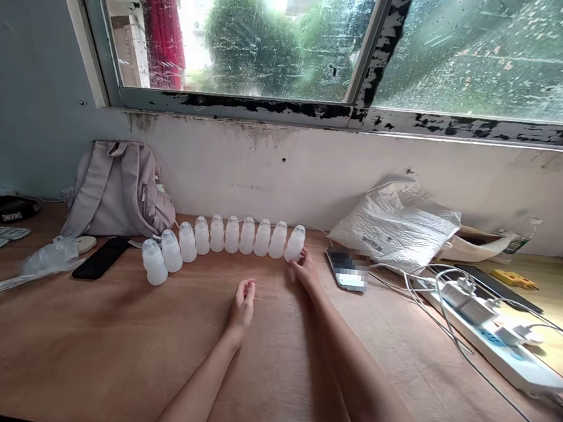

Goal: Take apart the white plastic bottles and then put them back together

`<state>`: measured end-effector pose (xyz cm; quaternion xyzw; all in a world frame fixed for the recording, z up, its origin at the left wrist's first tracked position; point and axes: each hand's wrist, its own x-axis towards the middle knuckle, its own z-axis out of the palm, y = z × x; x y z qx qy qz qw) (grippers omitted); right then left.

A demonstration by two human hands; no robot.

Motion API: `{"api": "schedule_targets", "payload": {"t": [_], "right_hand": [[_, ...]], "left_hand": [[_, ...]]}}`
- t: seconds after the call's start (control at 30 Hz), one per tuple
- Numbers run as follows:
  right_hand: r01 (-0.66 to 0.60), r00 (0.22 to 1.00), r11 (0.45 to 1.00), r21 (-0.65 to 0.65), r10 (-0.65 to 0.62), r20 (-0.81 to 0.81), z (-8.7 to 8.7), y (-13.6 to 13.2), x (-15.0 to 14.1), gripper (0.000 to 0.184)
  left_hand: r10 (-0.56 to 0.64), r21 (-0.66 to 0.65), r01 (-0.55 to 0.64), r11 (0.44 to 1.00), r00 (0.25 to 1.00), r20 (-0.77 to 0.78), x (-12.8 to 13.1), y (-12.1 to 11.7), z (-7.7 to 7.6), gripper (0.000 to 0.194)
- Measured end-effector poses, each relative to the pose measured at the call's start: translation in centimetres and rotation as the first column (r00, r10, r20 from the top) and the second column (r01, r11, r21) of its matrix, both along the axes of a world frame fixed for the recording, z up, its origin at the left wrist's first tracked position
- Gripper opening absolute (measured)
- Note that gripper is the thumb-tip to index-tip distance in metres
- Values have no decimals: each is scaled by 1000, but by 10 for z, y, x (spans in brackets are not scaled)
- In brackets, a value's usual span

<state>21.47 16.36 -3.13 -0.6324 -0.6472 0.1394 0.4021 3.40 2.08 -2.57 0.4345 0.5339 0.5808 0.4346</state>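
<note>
Several small frosted white bottles point(231, 234) with clear caps stand upright in a row on the brown table point(144, 371). The row bends towards me at its left end, where the nearest bottle point(154, 265) stands. At the right end, my right hand point(305, 269) has its fingers closed at the lower right side of the last bottle point(295, 243), which leans slightly. My left hand point(242, 306) rests above the table in front of the row, fingers curled together and apart from the bottles. Nothing shows in it.
Left of the row are a grey-pink backpack point(112, 193), a black phone point(101, 258) and a crumpled plastic bag point(50, 259). To the right lie another phone point(346, 270), a silvery mailing bag point(401, 223) and a white power strip point(513, 353) with trailing cables. A window point(252, 108) is behind.
</note>
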Motion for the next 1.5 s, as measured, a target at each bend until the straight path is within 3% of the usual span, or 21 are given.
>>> {"api": "schedule_targets", "payload": {"t": [0.17, 0.3, 0.4, 0.5, 0.63, 0.77, 0.97, 1.17, 1.3, 1.37, 1.5], "right_hand": [[244, 940, 966, 82, -257, 226, 4, -16, 10, 44], [358, 789, 925, 126, -372, 489, 3, -31, 27, 40], [458, 717, 882, 111, -441, 540, 2, -36, 36, 39], [478, 702, 871, 117, -458, 545, 3, -39, 38, 39], [324, 729, 919, 225, -394, 560, 10, -50, 31, 37], [-6, 794, 976, 216, -127, 594, 11, -79, 15, 23], [-278, 816, 954, 114, 171, 553, 2, -119, -20, 18], [-302, 841, 951, 59, 236, 487, 1, -122, -27, 17], [-300, 841, 952, 56, 237, 486, 2, -121, -25, 16], [-289, 839, 956, 56, 224, 496, 2, -122, -25, 16], [-272, 818, 959, 76, 189, 543, 4, -124, -29, 16]], "left_hand": [[-19, -4, 19, 1000, 1000, 10, -2, -2, 1, 31], [-39, 15, 40, 999, 999, -26, -3, -3, 0, 31], [-47, 16, 48, 999, 997, -57, -3, -4, -1, 32], [-38, 3, 39, 999, 995, -89, -2, -4, -1, 32], [38, 82, -26, 996, 987, -155, -5, -3, 1, 29], [198, 209, -154, 966, 958, -208, -13, -3, 7, 25], [273, 215, -211, 953, 908, -318, -24, -3, 10, 25], [111, 172, 12, 985, 718, -687, -22, -5, -2, 19], [16, 108, 198, 974, 414, -910, -12, -8, -6, 35], [-33, 50, 251, 967, 313, -949, -11, -6, -7, 39], [-65, 23, 346, 938, 241, -968, -15, 3, -3, 40]]}}
